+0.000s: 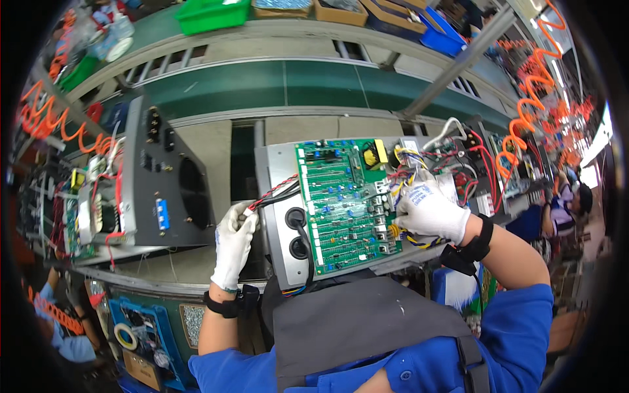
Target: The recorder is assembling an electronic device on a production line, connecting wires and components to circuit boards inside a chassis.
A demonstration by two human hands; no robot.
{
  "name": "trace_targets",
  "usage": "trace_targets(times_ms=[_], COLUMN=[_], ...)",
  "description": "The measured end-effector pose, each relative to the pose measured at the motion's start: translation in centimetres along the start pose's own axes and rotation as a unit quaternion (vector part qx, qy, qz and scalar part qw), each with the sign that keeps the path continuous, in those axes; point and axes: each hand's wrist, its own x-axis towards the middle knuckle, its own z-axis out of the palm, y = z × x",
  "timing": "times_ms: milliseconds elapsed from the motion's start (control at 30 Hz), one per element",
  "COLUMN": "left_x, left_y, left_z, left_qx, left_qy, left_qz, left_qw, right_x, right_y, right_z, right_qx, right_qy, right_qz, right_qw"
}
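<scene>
A grey metal chassis (278,196) stands in front of me with a green circuit board (341,203) mounted on its face. My left hand (232,242), in a white glove, pinches a bundle of red and black wires (275,191) at the chassis's left edge. My right hand (429,211), also gloved, rests on the board's right edge among yellow, blue and white wires (403,190). Two round black sockets (296,230) sit on the chassis's lower left face.
A second grey unit with a fan grille (170,190) stands to the left. A green conveyor belt (288,82) runs behind. Orange coiled air hoses (531,111) hang at right and at left. Bins line the far shelf. Another person sits at far right.
</scene>
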Motion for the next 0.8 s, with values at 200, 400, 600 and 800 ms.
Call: trace_targets(times_ms=[200, 400, 600, 800], left_x=[1.6, -2.2, -2.4, -2.7], left_y=[1.9, 2.7, 11.0, 8.7], left_z=[-0.9, -2.2, 4.7, 8.5], left_qx=[0.02, 0.057, 0.002, 0.221], left_qy=[0.08, -0.043, -0.039, -0.16], left_qz=[0.07, 0.048, 0.109, 0.316], left_qw=[0.994, 0.996, 0.993, 0.909], right_x=[-1.3, -5.3, -2.5, 4.5], right_y=[-1.4, 0.8, -4.4, -10.8], right_z=[-6.0, -6.6, -4.6, -0.6], right_qx=[0.048, 0.121, 0.344, 0.556], right_qy=[0.201, 0.338, 0.298, 0.279], right_qz=[-0.084, -0.057, -0.091, -0.077], right_qw=[0.975, 0.932, 0.886, 0.779])
